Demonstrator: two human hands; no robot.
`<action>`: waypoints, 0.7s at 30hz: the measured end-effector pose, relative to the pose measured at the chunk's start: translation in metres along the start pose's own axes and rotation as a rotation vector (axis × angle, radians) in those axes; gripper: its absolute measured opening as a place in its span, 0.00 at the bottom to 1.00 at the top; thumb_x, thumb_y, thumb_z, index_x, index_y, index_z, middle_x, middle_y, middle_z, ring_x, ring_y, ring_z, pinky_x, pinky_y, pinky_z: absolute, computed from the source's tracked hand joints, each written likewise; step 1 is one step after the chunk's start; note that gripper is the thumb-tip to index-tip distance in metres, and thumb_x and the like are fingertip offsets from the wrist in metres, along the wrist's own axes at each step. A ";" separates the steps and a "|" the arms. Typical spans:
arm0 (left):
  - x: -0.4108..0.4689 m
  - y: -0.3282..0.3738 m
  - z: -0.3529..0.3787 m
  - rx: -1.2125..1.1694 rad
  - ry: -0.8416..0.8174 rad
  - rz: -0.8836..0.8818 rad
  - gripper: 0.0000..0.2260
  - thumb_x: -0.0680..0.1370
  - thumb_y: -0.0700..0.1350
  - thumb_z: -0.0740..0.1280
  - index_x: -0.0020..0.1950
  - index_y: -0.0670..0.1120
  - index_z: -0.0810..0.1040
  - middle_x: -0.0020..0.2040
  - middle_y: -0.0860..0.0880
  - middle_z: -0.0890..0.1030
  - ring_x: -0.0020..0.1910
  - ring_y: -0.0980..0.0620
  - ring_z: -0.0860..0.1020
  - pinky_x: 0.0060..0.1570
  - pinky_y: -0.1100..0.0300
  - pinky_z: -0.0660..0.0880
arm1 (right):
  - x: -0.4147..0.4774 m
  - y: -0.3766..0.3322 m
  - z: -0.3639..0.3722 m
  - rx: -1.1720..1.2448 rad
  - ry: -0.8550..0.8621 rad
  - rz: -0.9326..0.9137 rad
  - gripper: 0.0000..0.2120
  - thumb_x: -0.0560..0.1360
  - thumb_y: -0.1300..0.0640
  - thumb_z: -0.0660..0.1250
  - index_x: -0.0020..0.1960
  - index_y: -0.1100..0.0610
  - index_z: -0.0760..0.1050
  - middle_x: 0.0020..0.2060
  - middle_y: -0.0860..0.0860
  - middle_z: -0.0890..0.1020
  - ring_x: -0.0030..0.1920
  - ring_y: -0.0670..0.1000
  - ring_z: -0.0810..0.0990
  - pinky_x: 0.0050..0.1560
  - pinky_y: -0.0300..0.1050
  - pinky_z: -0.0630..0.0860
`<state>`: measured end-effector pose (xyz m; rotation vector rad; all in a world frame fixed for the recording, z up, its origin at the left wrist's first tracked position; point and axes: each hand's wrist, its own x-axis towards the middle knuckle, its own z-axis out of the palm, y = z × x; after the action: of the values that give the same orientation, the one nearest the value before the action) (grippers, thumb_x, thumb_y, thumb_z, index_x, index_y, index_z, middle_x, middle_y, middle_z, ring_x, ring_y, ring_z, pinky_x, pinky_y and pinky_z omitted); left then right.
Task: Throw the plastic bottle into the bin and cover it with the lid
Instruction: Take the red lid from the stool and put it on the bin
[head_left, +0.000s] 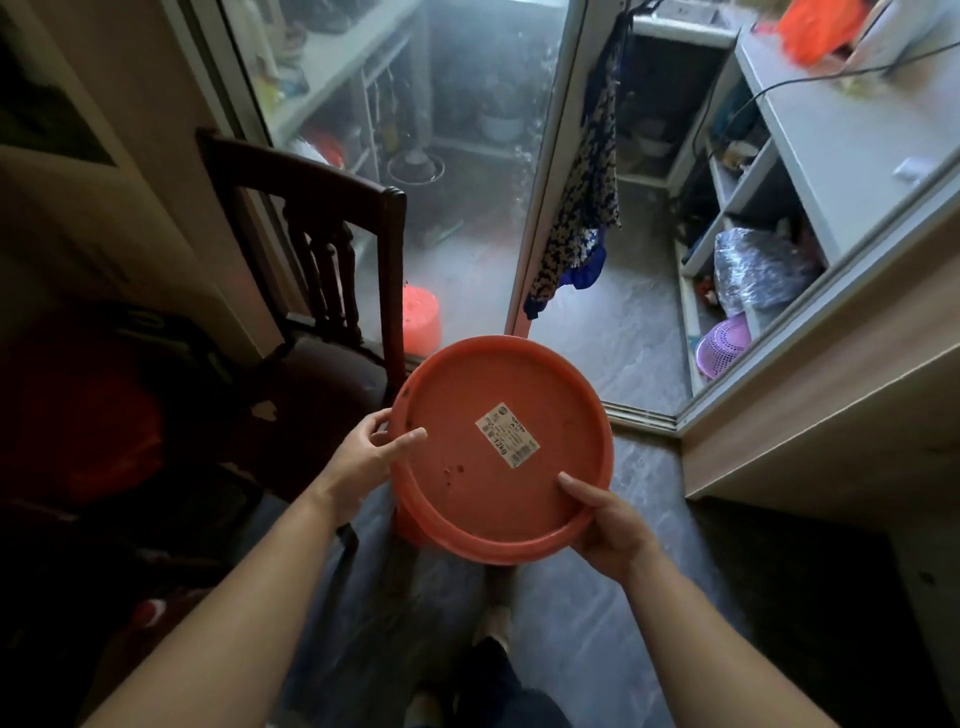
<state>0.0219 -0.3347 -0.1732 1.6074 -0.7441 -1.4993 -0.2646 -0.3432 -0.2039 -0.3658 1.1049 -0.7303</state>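
Both my hands hold a round orange lid with a white label in its middle, tilted toward me above the floor. My left hand grips its left rim, thumb on the inner face. My right hand grips the lower right rim. Under the lid a small strip of an orange bin shows; the lid hides most of it. No plastic bottle is in view.
A dark wooden chair stands close on the left with bags beside it. A glass sliding door is ahead, an orange bucket behind it. White shelves and a wooden counter fill the right.
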 end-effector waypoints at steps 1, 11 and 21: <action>-0.008 -0.002 0.001 -0.013 -0.001 0.013 0.22 0.74 0.42 0.71 0.67 0.44 0.70 0.54 0.45 0.81 0.44 0.55 0.83 0.39 0.63 0.81 | -0.007 0.002 0.000 -0.012 -0.006 -0.003 0.21 0.72 0.61 0.70 0.64 0.65 0.76 0.59 0.63 0.83 0.58 0.63 0.83 0.61 0.61 0.79; -0.091 -0.021 -0.003 -0.049 0.096 0.102 0.46 0.53 0.61 0.81 0.66 0.48 0.71 0.60 0.42 0.79 0.56 0.44 0.82 0.57 0.45 0.79 | -0.045 0.012 -0.002 -0.158 -0.107 0.049 0.23 0.72 0.61 0.70 0.66 0.65 0.75 0.59 0.63 0.83 0.60 0.64 0.82 0.62 0.60 0.79; -0.170 -0.064 0.004 -0.110 0.253 0.135 0.43 0.56 0.58 0.79 0.68 0.49 0.69 0.60 0.44 0.80 0.56 0.46 0.82 0.53 0.51 0.80 | -0.075 0.034 -0.008 -0.250 -0.211 0.086 0.29 0.71 0.61 0.72 0.71 0.61 0.72 0.61 0.62 0.83 0.59 0.64 0.83 0.52 0.58 0.83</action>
<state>-0.0100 -0.1593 -0.1396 1.5938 -0.6047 -1.1925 -0.2790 -0.2667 -0.1774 -0.5900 1.0062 -0.4658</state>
